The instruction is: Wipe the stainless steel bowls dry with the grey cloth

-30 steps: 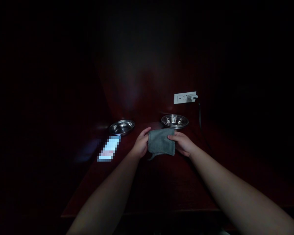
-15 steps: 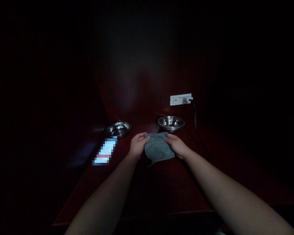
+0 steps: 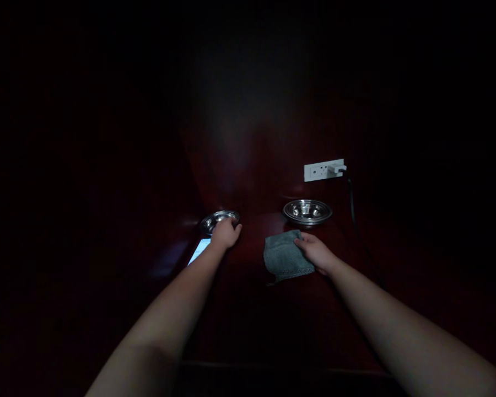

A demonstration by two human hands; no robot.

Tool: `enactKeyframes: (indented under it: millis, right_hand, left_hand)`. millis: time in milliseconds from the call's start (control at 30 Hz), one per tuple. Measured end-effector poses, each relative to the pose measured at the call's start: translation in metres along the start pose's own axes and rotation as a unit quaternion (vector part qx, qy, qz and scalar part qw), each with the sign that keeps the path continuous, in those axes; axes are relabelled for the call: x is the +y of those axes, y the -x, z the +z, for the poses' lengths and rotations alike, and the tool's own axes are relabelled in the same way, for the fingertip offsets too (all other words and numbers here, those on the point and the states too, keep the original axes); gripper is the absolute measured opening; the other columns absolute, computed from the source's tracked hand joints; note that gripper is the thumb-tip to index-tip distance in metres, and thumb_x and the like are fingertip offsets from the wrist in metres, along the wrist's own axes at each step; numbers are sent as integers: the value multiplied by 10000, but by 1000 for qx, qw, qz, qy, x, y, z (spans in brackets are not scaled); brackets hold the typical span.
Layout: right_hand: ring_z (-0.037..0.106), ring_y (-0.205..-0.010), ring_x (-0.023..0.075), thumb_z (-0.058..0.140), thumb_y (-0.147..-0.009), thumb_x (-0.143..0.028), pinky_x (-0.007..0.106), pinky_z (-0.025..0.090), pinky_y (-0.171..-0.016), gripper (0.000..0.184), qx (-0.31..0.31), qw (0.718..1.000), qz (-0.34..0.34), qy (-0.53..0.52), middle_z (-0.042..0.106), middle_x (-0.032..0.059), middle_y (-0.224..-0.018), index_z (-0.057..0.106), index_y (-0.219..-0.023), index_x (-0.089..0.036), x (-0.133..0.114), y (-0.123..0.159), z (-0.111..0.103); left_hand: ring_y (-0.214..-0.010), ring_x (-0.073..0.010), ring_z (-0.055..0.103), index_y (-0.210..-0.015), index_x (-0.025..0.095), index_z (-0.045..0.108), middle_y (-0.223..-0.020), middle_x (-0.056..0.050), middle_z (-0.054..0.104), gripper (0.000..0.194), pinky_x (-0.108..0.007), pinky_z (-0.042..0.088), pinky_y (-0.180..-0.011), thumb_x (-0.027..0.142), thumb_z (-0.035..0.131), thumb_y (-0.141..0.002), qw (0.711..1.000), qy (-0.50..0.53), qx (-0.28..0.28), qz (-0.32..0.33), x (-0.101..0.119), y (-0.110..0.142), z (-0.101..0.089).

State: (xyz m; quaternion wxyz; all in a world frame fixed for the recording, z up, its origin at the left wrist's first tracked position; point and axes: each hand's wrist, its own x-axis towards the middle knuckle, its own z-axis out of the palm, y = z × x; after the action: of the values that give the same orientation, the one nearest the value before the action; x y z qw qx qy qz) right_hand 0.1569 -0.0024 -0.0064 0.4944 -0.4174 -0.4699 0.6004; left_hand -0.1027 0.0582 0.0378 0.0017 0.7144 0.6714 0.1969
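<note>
A folded grey-green cloth (image 3: 288,256) hangs from my right hand (image 3: 317,252), pinched between thumb and fingers at its upper right corner. Its left side is free, with a thin loop dangling at the lower left. My left hand (image 3: 226,234) is at the near side of a shiny steel bowl (image 3: 209,221) on the left. Its thumb points away from the other fingers, which reach over the bowl and are partly hidden; whether they touch it I cannot tell. Behind the cloth sits a nested stack of steel bowls (image 3: 308,212).
A lit phone (image 3: 199,251) lies below the left bowl, partly covered by my left forearm. On the back wall is a white socket plate (image 3: 319,172) with a plugged-in adapter, and a dark cable (image 3: 352,204) runs down beside it. The dark red table (image 3: 281,331) ends at a front edge.
My left hand has let go of the cloth and moved left to the bowl. My right hand still holds the cloth, which has been turned and opened out somewhat. The view has shifted slightly.
</note>
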Motion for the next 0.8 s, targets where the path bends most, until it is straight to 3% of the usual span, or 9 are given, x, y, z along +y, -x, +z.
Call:
enactKeyframes:
  millis: [67, 167, 433, 800]
  right_hand:
    - [603, -577, 154, 555, -711, -242, 270, 460, -571, 174, -5, 1000, 2, 2, 673, 7, -659, 605, -866, -180, 0, -1, 0]
    - [607, -581, 156, 564, -703, -259, 274, 460, -574, 185, -11, 1000, 6, 0, 672, 6, -653, 605, -865, -180, 1, -2, 0]
    - [611, -582, 159, 577, -700, -248, 286, 465, -593, 181, -6, 1000, 6, -11, 673, 3, -647, 613, -862, -174, 0, -1, 1]
    - [610, -578, 156, 573, -698, -227, 274, 462, -573, 158, -11, 1000, 13, -20, 670, 1, -649, 618, -844, -191, 1, -2, 0]
  left_hand:
    - [-1138, -313, 515, -1124, 172, 583, -1207, -162, 583, 445, -464, 344, -971, 460, 473, -803, 998, -29, -39, -30, -15, -11, -6]
    - [-1111, -351, 528, -1007, 170, 640, -1152, -175, 614, 400, -550, 316, -953, 465, 469, -798, 993, -58, -89, -55, -29, -22, -9]
    - [-946, -264, 607, -754, 174, 657, -917, -144, 676, 198, -331, 412, -868, 355, 592, -706, 991, -69, -116, 19, -29, -33, -17]
    - [-742, -206, 608, -564, 201, 616, -657, -62, 639, 128, -276, 429, -802, 296, 637, -646, 991, -47, -117, 50, -31, -47, -24]
